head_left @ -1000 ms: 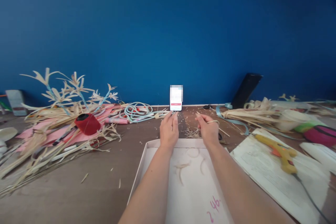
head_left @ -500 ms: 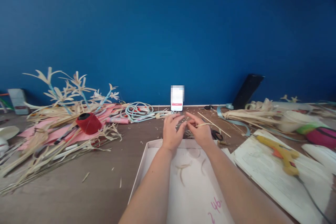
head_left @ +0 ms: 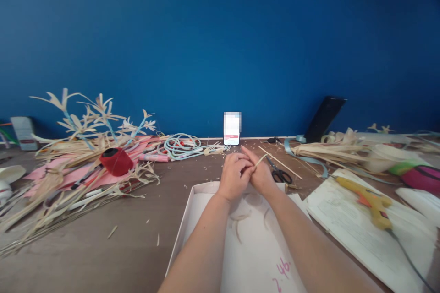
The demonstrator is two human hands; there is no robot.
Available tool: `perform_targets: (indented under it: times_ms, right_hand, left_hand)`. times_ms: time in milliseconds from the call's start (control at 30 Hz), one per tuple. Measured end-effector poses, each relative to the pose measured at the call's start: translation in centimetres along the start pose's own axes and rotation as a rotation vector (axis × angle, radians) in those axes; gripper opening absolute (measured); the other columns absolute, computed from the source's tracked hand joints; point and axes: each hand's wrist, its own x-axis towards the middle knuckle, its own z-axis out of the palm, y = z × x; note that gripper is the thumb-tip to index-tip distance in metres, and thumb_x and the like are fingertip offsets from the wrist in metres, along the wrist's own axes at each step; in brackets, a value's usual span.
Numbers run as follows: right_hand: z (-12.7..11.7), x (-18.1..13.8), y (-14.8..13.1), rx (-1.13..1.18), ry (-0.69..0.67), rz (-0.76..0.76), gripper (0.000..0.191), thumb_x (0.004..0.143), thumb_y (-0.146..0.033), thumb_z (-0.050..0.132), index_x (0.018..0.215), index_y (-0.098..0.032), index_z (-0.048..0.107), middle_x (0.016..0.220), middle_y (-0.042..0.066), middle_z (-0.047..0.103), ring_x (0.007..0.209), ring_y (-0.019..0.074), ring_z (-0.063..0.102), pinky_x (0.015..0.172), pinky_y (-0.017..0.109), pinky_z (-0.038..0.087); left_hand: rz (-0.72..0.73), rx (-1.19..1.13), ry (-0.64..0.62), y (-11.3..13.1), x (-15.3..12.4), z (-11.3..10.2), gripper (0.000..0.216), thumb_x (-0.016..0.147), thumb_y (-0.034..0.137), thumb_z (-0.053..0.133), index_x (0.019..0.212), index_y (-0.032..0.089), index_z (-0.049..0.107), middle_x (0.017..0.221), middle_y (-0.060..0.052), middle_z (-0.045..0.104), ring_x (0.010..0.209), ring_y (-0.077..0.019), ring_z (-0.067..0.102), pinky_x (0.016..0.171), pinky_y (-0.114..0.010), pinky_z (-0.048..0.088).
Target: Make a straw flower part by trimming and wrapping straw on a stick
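Observation:
My left hand (head_left: 234,175) and my right hand (head_left: 261,177) meet above the far end of a shallow white box (head_left: 206,187). Between them is a thin, pale fibre strip (head_left: 260,160), its free end slanting up to the right. The left thumb and fingers pinch it against the right hand, whose index finger points forward. Much of the strip is hidden by the fingers. Black-handled scissors (head_left: 282,176) lie just right of my right hand. A few curled scraps (head_left: 238,229) rest inside the box.
Left are fibre flowers (head_left: 77,123), pink paper (head_left: 41,174), a red object (head_left: 117,161) and coiled pale-blue cord (head_left: 182,144). A phone (head_left: 232,129) stands against the blue wall. On the right, a yellow glue gun (head_left: 369,199) lies on a papery board (head_left: 347,229), with blue ribbon (head_left: 309,158) behind.
My hands have drawn closer together, the left moving right and slightly nearer me. The strip now slants upward instead of lying nearly level, and more of the scissors shows.

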Motion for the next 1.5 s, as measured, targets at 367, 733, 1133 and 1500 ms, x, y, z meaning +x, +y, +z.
perform_targets:
  times_ms: [367,733,1133,1500]
  right_hand:
    - [-1.0,0.7,-0.5,0.571,0.031,0.190,0.049,0.071,-0.029,0.059,0.120,-0.027,0.052,0.119,0.004,0.053,0.079,0.0138,0.058,0.051,0.020,0.044]
    - [-2.2,1.5,0.2,0.779,0.377,0.294,0.031,0.065,-0.034,0.070,0.093,-0.021,0.065,0.077,0.000,0.059,0.051,0.0052,0.044,0.039,0.017,0.033]
    - [-0.8,1.0,0.5,0.527,0.164,0.306,0.037,0.061,-0.045,0.069,0.086,-0.018,0.070,0.074,0.003,0.065,0.048,0.0075,0.045,0.041,0.021,0.033]
    - [-0.9,1.0,0.3,0.368,0.228,0.404,0.038,0.061,-0.053,0.066,0.067,-0.016,0.067,0.057,0.001,0.061,0.042,0.0071,0.043,0.038,0.020,0.029]
  left_hand:
    - [-0.094,0.146,0.075,-2.3,0.0,-0.7,0.012,0.083,0.022,0.045,0.083,0.020,0.056,0.092,-0.006,0.059,0.092,-0.0189,0.049,0.084,-0.036,0.037]
    - [-0.084,0.176,-0.007,-2.5,-0.1,-0.8,0.010,0.081,0.021,0.047,0.083,0.020,0.057,0.092,-0.005,0.060,0.093,-0.0190,0.050,0.084,-0.036,0.038]
    - [-0.155,0.044,0.031,-1.4,-0.1,-1.2,0.035,0.081,0.035,0.050,0.113,0.021,0.052,0.105,-0.006,0.061,0.099,-0.0184,0.052,0.089,-0.032,0.037]
    - [-0.419,-0.059,-0.011,-1.7,-0.3,-0.9,0.022,0.081,0.032,0.045,0.074,0.019,0.061,0.066,0.001,0.064,0.065,-0.0114,0.055,0.063,-0.022,0.038]
